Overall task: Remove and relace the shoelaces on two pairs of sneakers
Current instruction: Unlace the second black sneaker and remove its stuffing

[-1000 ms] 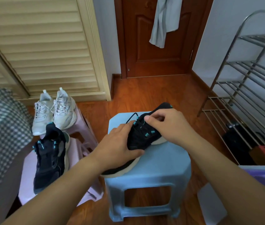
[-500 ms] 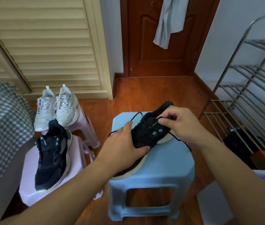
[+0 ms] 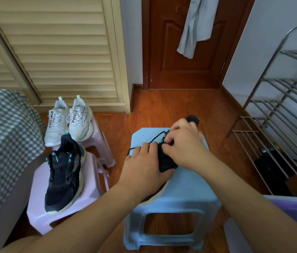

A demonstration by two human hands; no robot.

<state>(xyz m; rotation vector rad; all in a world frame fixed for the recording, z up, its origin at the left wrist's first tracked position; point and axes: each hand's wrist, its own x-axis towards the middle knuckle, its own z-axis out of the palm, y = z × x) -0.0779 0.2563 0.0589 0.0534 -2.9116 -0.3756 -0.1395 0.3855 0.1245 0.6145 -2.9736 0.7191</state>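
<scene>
Now the black sneaker [image 3: 166,161] is laid on the blue stool [image 3: 186,187], toe toward the person, heel [image 3: 192,119] pointing at the door, presumably so the eyelets face up within easy reach. It is pinned down by the left hand [image 3: 144,165], whose fingers are draped over its side and pressed against the upper, apparently to stop it sliding while the lace is worked. The right hand [image 3: 184,145] is curled over the tongue area, and something is pinched at the eyelets, most likely the black lace [image 3: 144,146], though the fingertips are partly hidden. A slack loop of that lace is seen trailing across the stool top. The shoe is dark, with teal lace loops and a pale sole. Its mate [image 3: 63,178] is parked on a pink stool [image 3: 89,190], apparently unlaced, and the white pair [image 3: 69,119] is left waiting, laced, on another.
</scene>
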